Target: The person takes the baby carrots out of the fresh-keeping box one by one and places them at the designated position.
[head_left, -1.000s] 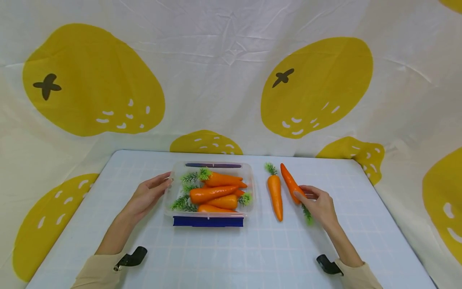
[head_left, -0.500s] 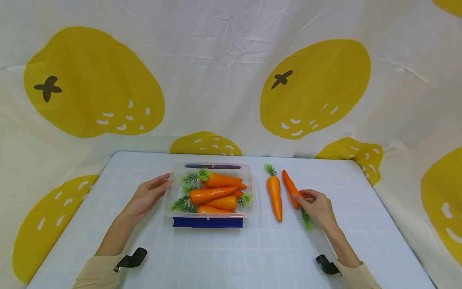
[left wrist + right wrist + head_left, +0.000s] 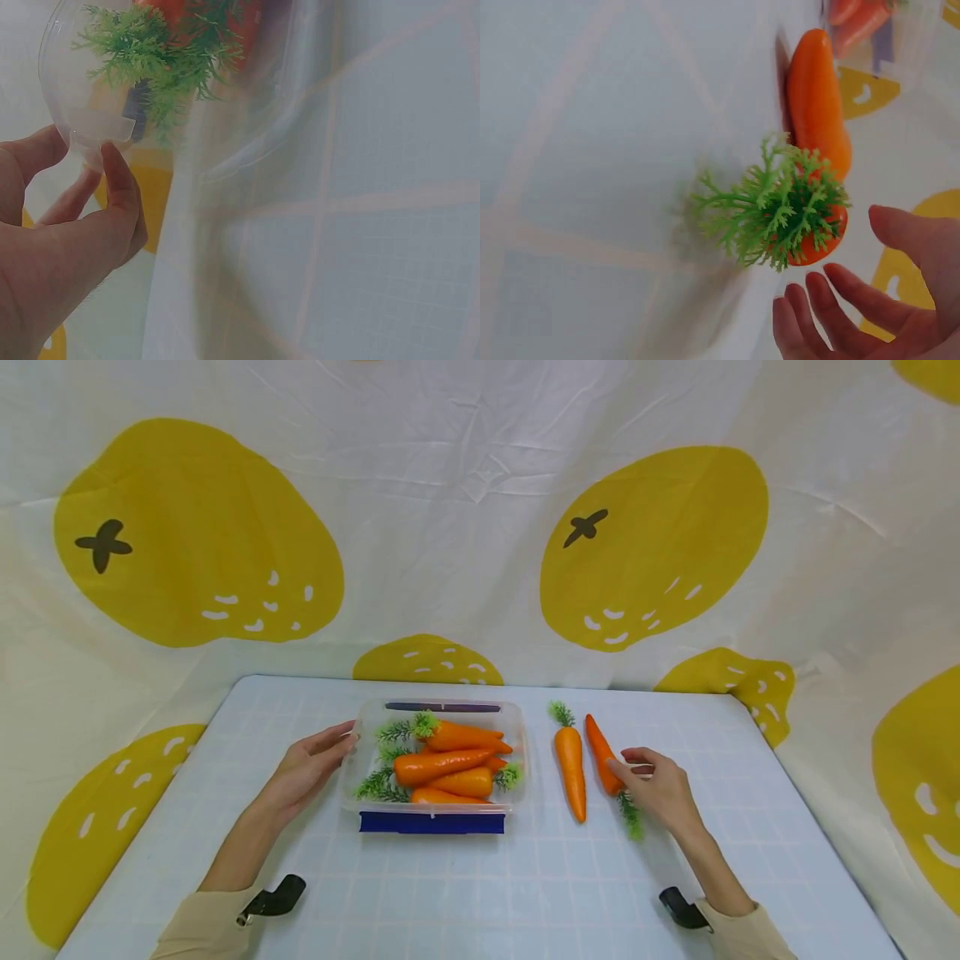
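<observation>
A clear plastic food container (image 3: 523,739) with blue clip latches stands lidless at the middle of the table, holding several toy carrots (image 3: 444,766) with green tops. My left hand (image 3: 302,774) pinches a clear tab (image 3: 105,124) on its left rim between thumb and fingers. To the right, a toy carrot (image 3: 602,756) lies at a slant, its leafy top (image 3: 780,206) towards me. My right hand (image 3: 662,789) is beside this carrot, thumb and fingers spread apart, with a gap showing in the right wrist view. Another carrot (image 3: 571,770) lies between it and the container.
The white table (image 3: 450,893) has a faint grid pattern. Behind it hangs a pale cloth (image 3: 450,543) printed with large yellow fruit. Black wrist cameras (image 3: 276,893) sit at both beige sleeves.
My right hand has brought the slanted carrot slightly towards me and let go of it, its fingers now parted. The left hand has stayed on the container's rim.
</observation>
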`<state>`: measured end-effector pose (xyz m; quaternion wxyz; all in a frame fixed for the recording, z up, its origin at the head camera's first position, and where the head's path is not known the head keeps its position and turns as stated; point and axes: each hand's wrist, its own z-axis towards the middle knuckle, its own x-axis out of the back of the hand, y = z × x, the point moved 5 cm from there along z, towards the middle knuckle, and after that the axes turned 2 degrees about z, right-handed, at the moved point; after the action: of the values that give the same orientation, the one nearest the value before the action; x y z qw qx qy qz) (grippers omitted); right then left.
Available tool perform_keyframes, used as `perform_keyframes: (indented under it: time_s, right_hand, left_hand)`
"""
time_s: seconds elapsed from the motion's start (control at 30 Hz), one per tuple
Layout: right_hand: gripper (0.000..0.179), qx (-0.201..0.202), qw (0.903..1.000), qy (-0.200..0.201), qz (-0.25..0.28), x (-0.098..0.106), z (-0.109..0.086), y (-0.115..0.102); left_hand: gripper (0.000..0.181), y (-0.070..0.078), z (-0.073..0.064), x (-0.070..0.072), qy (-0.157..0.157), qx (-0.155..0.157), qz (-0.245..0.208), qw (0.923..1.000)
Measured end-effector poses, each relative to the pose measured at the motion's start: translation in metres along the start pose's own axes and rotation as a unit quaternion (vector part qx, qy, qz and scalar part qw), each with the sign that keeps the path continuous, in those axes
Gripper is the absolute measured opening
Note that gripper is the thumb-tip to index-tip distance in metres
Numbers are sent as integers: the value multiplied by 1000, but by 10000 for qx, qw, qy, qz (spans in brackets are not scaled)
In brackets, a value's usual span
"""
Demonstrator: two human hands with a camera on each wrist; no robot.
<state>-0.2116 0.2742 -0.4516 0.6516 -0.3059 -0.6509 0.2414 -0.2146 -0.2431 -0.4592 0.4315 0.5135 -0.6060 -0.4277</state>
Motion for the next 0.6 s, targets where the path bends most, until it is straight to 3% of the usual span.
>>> perform_keyframes:
  time_s: [0.23, 0.6]
  right_hand:
    - [38, 886, 9958, 250, -2, 7, 1, -30]
    - [23, 1831, 9828, 210, 129, 6, 5, -82]
  left_hand:
    - [71, 0, 1, 0, 31, 42, 35, 10000]
    - [71, 0, 0, 0, -10, -11, 33, 10000]
